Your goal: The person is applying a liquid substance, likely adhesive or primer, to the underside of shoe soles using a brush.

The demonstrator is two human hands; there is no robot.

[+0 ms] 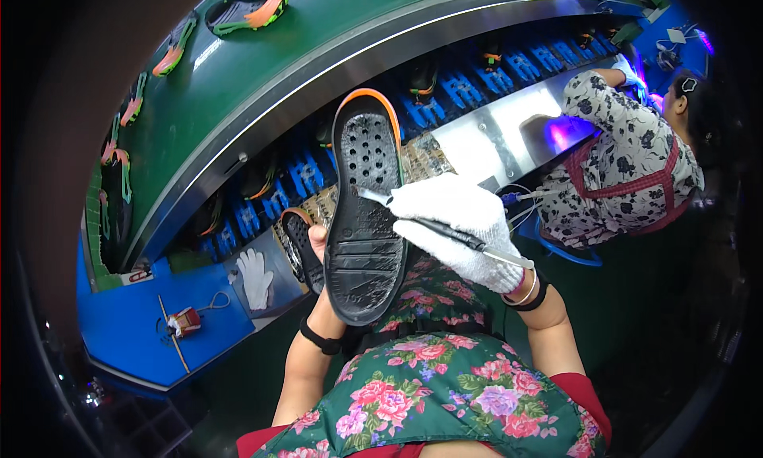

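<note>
My bare left hand [317, 240] holds a black shoe sole [367, 220] upright from behind, with its thumb at the left edge and most fingers hidden. The sole has an orange rim at the toe, round holes in the forepart and ridges across the heel half. A white knitted glove covers my right hand [461, 220], which is closed around a slim brush [455, 233] with a dark handle. Its pale tip points at the middle of the sole's inner face, seemingly touching it. Behind my left hand, a second black sole [298, 239] with an orange rim leans at the bench edge.
A green conveyor belt [318, 29] carries several orange-and-black soles beyond a metal rail. Blue racks [306, 176] line the space beneath. At left, a white glove [255, 279] and a small red container [187, 321] lie on the bench. A co-worker [628, 156] sits at right.
</note>
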